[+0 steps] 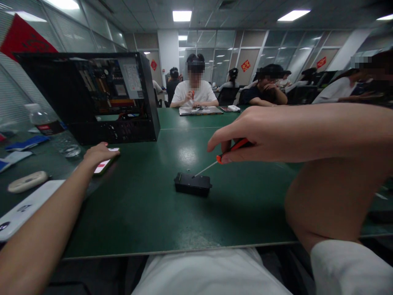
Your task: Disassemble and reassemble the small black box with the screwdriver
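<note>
Table [147,213]: matt green surface, faint sheen. Small box [193,184]: black matt plastic. Screwdriver [221,157]: bright metal shaft, glossy orange-black plastic handle. Computer case [92,96]: black metal, clear glossy panel. Bottle [46,123]: clear plastic.

Dim, ceiling-lit, edges warped, slightly blurred

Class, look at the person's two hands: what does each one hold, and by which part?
The right hand grips a screwdriver by its orange handle, tip on the small black box. The left hand holds nothing; it rests on a phone.
</note>
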Available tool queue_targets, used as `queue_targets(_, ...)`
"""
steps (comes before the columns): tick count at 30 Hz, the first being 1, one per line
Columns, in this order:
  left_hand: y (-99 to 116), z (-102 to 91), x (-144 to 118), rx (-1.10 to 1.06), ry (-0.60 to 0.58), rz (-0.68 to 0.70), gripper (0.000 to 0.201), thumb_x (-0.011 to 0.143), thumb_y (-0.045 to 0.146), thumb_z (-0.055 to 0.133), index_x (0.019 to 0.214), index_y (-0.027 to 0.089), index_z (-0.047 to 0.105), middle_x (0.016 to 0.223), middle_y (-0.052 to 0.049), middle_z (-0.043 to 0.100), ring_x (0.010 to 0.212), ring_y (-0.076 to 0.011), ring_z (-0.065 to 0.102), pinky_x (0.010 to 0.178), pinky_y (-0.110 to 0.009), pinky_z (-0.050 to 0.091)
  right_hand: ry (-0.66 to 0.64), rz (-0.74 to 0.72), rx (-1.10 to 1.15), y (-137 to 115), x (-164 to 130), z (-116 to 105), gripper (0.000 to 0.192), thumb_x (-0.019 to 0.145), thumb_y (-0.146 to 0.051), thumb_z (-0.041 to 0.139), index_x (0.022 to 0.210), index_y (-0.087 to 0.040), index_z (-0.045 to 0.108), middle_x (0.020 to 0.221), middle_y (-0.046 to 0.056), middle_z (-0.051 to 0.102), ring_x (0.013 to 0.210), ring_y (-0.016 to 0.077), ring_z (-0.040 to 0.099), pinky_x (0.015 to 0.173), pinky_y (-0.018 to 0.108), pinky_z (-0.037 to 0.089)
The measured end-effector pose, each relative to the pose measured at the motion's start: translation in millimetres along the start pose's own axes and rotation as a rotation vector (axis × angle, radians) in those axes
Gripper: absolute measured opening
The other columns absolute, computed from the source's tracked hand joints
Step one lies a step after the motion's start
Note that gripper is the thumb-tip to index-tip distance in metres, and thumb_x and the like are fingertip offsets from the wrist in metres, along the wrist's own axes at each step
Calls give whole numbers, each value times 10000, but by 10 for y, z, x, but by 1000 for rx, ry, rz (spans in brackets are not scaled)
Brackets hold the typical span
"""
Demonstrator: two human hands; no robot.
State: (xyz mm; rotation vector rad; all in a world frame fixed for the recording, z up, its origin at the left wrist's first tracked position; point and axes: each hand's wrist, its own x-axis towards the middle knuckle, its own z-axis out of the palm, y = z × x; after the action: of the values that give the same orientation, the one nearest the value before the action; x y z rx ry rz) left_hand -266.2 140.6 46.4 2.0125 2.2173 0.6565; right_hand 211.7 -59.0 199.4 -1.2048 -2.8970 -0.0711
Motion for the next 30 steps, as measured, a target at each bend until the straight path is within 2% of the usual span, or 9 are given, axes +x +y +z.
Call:
queue_targets(3, 30, -14, 7, 107, -32, -176, 741, 591, 520, 838, 1088, 30, 591, 1136, -291, 682, 1177, -550, 577, 886, -589, 479, 11, 1, 18, 28, -18, 6, 332, 958, -342, 572, 1219, -221, 737, 961, 57, 785, 785, 176, 683, 766, 305, 446)
queue_targets(8, 94, -25, -14, 165, -71, -252, 851, 634, 542, 828, 1257, 49, 521, 1272, -280, 642, 1201, -495, 574, 905, -547, 486, 16, -25, 31, 128, -10, 33, 331, 931, -423, 597, 1214, -326, 739, 954, 11, 785, 803, 213, 700, 719, 322, 458)
queue_targets(19, 86, 1, -37, 180, -37, -259, 987, 592, 613, 842, 1319, 46, 488, 1225, -268, 671, 1202, -469, 584, 909, -509, 483, 7, -4, 26, 87, 6, 22, 337, 948, -398, 584, 1188, -230, 750, 924, 61, 779, 815, 204, 690, 796, 326, 469)
queue_targets(25, -29, 6, 29, 141, -38, -227, 1006, 606, 597, 844, 1351, 27, 479, 1275, -263, 655, 1194, -435, 597, 917, -469, 483, -14, 7, 23, 46, 2, -1, 329, 947, -383, 573, 1203, -270, 747, 939, 45, 784, 762, 201, 692, 762, 331, 480)
queue_targets(28, -160, -49, 73, 101, -3, -189, 945, 701, 664, 750, 1307, -18, 503, 1186, -238, 683, 1151, -414, 619, 879, -426, 492, -18, 19, 19, 17, -14, -12, 319, 956, -341, 558, 1199, -251, 744, 929, 53, 785, 757, 193, 694, 751, 322, 479)
queue_targets(30, -259, -94, 88, 60, 33, -139, 936, 748, 733, 660, 1265, -34, 517, 1021, -198, 713, 1052, -400, 650, 821, -420, 500, -10, 21, 16, 15, -22, -12, 308, 958, -335, 562, 1191, -251, 745, 932, 60, 786, 764, 193, 697, 741, 316, 478)
